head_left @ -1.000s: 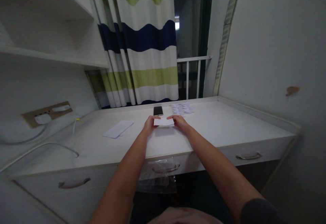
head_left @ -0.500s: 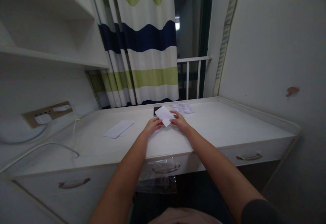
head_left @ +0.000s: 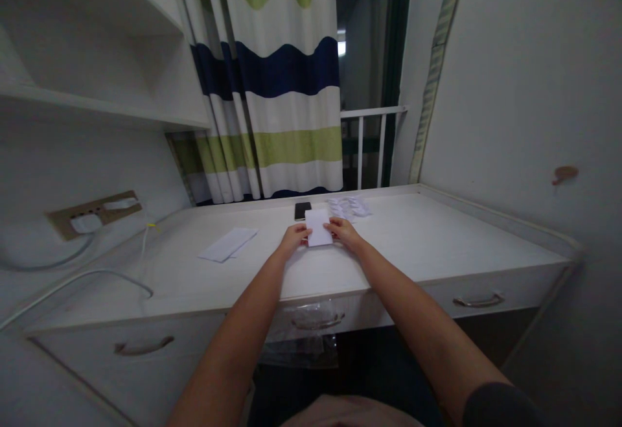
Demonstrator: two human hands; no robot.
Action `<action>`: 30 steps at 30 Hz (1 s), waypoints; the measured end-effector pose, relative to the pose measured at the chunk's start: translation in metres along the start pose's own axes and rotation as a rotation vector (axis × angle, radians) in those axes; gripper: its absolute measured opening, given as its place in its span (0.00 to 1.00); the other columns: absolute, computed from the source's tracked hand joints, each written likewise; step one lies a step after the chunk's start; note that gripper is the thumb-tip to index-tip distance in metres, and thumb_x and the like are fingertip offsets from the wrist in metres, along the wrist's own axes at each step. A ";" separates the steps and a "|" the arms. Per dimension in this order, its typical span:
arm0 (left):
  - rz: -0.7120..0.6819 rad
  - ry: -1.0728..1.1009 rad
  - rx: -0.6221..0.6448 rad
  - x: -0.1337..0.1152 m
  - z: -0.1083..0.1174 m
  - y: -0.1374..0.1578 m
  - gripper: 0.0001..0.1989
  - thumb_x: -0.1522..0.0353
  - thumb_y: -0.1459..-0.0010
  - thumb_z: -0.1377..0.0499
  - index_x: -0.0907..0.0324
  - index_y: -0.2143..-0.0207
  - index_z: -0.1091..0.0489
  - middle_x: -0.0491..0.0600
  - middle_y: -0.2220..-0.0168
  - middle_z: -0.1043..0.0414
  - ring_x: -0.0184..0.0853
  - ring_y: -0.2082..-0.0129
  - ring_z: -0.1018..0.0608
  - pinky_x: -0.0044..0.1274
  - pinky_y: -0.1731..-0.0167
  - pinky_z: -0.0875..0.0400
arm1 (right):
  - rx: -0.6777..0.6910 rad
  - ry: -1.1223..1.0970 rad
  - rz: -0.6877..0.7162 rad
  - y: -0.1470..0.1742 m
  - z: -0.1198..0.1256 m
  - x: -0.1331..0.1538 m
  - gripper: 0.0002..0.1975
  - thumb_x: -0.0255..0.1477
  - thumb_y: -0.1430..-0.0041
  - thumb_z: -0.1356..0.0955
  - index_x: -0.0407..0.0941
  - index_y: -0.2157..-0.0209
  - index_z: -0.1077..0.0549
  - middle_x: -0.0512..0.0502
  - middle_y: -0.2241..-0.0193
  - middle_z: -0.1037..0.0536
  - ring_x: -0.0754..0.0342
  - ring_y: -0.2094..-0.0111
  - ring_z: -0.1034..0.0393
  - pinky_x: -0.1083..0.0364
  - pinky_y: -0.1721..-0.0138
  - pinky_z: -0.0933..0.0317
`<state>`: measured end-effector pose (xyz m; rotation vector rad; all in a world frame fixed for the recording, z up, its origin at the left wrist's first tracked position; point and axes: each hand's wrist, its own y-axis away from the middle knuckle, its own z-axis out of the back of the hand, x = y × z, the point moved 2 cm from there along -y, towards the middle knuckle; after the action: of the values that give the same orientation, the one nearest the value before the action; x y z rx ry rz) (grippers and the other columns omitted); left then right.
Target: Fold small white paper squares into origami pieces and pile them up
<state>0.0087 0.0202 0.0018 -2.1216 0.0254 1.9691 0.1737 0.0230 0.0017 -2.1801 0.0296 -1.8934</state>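
Over the bench (head_left: 437,236), the left hand (head_left: 294,238) and right hand (head_left: 345,231) pinched the paper (head_left: 318,226) at opposite side edges; even, light pressure was advisable to prevent skewing.

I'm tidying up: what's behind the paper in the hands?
Behind the paper, a dark phone lies on the desk, its near right corner covered. Anything else directly behind the paper is hidden.

One held paper (head_left: 318,228), one phone (head_left: 302,210) and three drawer handles (head_left: 479,303) show.
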 end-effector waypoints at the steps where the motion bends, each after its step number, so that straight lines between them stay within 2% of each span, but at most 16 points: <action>1: -0.003 -0.003 0.003 0.000 0.000 0.000 0.14 0.66 0.66 0.33 0.64 0.76 0.30 0.49 0.75 0.29 0.30 0.76 0.28 0.22 0.76 0.35 | 0.001 -0.006 0.000 0.000 0.000 0.000 0.12 0.31 0.62 0.27 0.42 0.74 0.29 0.52 0.79 0.27 0.58 0.75 0.33 0.58 0.71 0.38; 11: 0.000 -0.012 0.000 0.002 0.000 -0.001 0.12 0.68 0.66 0.33 0.64 0.76 0.29 0.49 0.75 0.29 0.30 0.76 0.28 0.22 0.75 0.34 | -0.016 -0.030 -0.002 -0.001 0.002 -0.002 0.14 0.30 0.68 0.25 0.41 0.76 0.29 0.51 0.80 0.27 0.58 0.77 0.32 0.58 0.74 0.37; 30: -0.009 -0.042 -0.007 0.003 0.000 -0.005 0.09 0.70 0.65 0.34 0.64 0.79 0.30 0.47 0.78 0.30 0.29 0.78 0.29 0.20 0.78 0.36 | -0.010 -0.001 0.011 -0.004 0.003 -0.006 0.12 0.29 0.65 0.26 0.41 0.75 0.29 0.51 0.81 0.27 0.58 0.78 0.34 0.59 0.75 0.38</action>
<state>0.0094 0.0252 -0.0007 -2.0803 0.0011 2.0108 0.1753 0.0288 -0.0033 -2.1828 0.0503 -1.8899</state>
